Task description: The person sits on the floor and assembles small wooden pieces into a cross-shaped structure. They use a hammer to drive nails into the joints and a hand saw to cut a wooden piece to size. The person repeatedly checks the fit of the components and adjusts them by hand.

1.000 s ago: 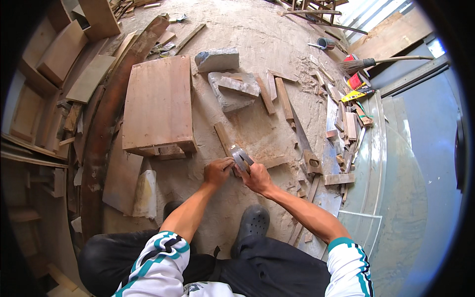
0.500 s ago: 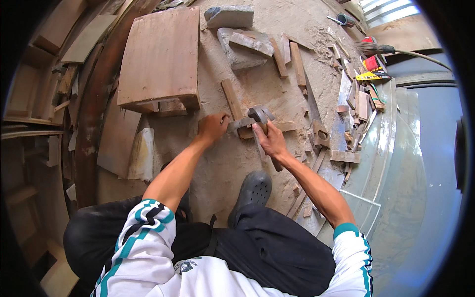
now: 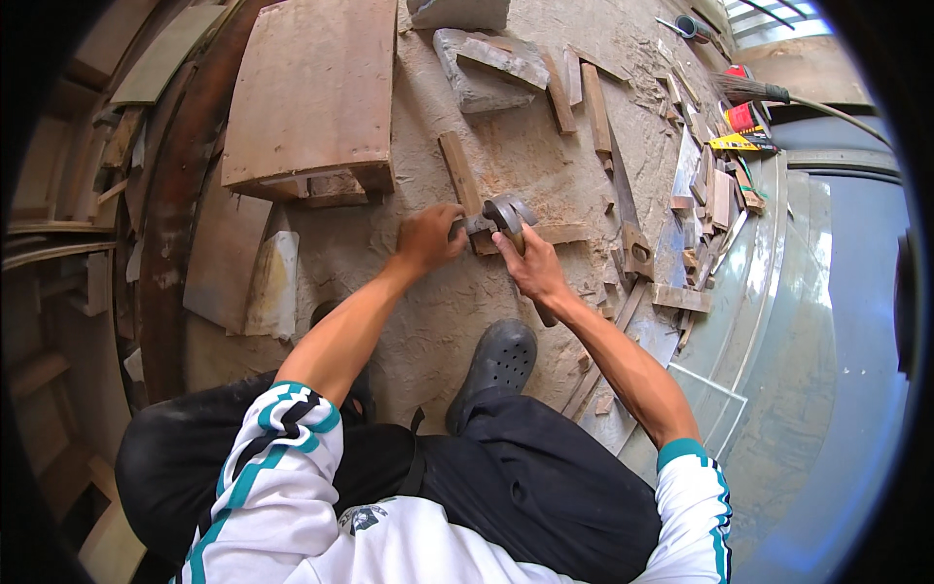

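Observation:
My right hand [image 3: 533, 265] is wrapped round the handle of a claw hammer [image 3: 508, 209], its metal head over the wood ahead of me. Close by on the left, my left hand [image 3: 428, 238] is closed on a flat grey piece [image 3: 478, 225], most of it hidden by the fingers and hammer head, so its kind is unclear. Beneath them, a wooden strip [image 3: 457, 167] runs away from me and meets a shorter crosswise wooden strip [image 3: 559, 234] on the dusty ground.
A wooden box [image 3: 309, 97] stands at the far left. Beyond lie broken concrete blocks [image 3: 486, 73]. To the right are a handsaw [image 3: 637, 251], several wood offcuts [image 3: 718, 200], a brush [image 3: 759, 90] and glass sheets [image 3: 778, 321]. A grey clog [image 3: 498, 365] is on my foot.
My left hand has moved slightly up and right, nearer the hammer head, covering more of the flat grey piece. The hammer head has tilted and risen slightly in view; the view has shifted a little.

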`<state>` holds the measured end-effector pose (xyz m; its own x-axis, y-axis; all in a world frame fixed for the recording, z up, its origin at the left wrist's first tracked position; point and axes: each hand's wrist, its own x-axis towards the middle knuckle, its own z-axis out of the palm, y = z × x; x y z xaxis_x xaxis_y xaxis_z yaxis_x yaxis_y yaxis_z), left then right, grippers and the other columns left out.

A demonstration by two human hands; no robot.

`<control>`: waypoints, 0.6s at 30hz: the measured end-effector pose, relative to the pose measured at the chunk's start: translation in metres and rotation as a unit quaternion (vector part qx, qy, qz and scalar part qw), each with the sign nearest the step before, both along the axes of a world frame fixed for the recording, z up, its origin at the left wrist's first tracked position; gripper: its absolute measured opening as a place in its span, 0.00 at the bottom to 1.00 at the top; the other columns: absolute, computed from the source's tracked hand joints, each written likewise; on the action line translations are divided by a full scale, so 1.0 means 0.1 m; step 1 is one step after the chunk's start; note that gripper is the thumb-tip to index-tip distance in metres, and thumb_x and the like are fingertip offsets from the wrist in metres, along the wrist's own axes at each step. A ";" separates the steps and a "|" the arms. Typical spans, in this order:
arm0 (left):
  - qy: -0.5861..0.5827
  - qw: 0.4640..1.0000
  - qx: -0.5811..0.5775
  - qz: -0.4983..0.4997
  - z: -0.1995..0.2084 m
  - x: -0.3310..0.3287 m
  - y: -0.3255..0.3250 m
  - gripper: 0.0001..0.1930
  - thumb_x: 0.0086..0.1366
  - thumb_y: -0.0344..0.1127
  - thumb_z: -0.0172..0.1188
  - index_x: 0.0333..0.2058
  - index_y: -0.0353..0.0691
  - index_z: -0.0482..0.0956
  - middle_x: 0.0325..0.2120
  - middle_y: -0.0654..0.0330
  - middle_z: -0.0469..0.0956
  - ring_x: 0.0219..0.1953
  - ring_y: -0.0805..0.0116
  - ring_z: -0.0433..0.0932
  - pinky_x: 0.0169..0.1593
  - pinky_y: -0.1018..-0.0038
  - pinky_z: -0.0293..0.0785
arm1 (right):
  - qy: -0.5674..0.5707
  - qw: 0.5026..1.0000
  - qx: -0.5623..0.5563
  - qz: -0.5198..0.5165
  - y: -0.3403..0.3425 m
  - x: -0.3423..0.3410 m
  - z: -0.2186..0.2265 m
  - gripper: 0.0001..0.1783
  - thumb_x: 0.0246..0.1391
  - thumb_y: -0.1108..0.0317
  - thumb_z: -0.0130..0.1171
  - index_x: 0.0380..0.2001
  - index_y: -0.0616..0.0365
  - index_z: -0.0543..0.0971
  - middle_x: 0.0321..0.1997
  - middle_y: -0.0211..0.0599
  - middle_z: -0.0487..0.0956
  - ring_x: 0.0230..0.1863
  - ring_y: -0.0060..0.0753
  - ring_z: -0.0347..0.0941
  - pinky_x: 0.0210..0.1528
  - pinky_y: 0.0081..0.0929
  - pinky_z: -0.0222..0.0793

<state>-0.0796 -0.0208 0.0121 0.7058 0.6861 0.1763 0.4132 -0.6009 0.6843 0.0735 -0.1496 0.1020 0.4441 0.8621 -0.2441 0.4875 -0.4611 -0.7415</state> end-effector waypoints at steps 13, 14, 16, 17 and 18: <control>-0.090 0.996 0.015 0.011 -0.20 0.13 -0.18 0.14 0.55 0.37 0.71 0.40 0.43 0.82 0.40 0.63 0.84 0.43 0.60 0.82 0.45 0.66 0.79 | -0.010 0.996 -0.077 -0.034 -0.12 0.11 -0.30 0.23 0.61 0.50 0.59 0.34 0.63 0.71 0.27 0.62 0.78 0.34 0.68 0.76 0.34 0.51 0.69; -0.089 0.996 0.013 0.013 -0.20 0.13 -0.19 0.14 0.55 0.37 0.70 0.40 0.43 0.82 0.41 0.64 0.84 0.43 0.60 0.82 0.45 0.66 0.79 | -0.011 0.997 -0.071 -0.030 -0.12 0.12 -0.31 0.23 0.61 0.50 0.59 0.34 0.63 0.71 0.27 0.62 0.78 0.34 0.68 0.76 0.35 0.51 0.69; -0.085 0.996 0.013 0.013 -0.20 0.12 -0.19 0.13 0.56 0.37 0.70 0.40 0.43 0.82 0.42 0.64 0.84 0.44 0.60 0.82 0.45 0.66 0.79 | -0.010 0.998 -0.061 -0.022 -0.10 0.12 -0.33 0.24 0.61 0.50 0.59 0.33 0.63 0.71 0.27 0.62 0.78 0.34 0.68 0.76 0.35 0.51 0.69; -0.082 0.996 0.014 0.011 -0.19 0.12 -0.18 0.13 0.56 0.37 0.69 0.40 0.43 0.82 0.42 0.63 0.84 0.44 0.60 0.82 0.45 0.66 0.79 | -0.006 0.997 -0.067 -0.023 -0.10 0.12 -0.33 0.24 0.61 0.50 0.58 0.34 0.63 0.71 0.27 0.62 0.78 0.34 0.68 0.76 0.35 0.51 0.69; -0.079 0.997 0.016 0.009 -0.17 0.11 -0.18 0.12 0.57 0.36 0.69 0.40 0.43 0.82 0.42 0.63 0.84 0.44 0.60 0.82 0.45 0.66 0.79 | -0.002 0.997 -0.072 -0.024 -0.11 0.12 -0.32 0.24 0.61 0.50 0.58 0.34 0.64 0.71 0.27 0.62 0.78 0.34 0.68 0.76 0.35 0.51 0.70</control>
<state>-0.0685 -0.0384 -0.0051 0.6559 0.6901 0.3060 0.3125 -0.6172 0.7221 0.0853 -0.1602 0.0701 0.4844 0.7965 -0.3619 0.4652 -0.5848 -0.6645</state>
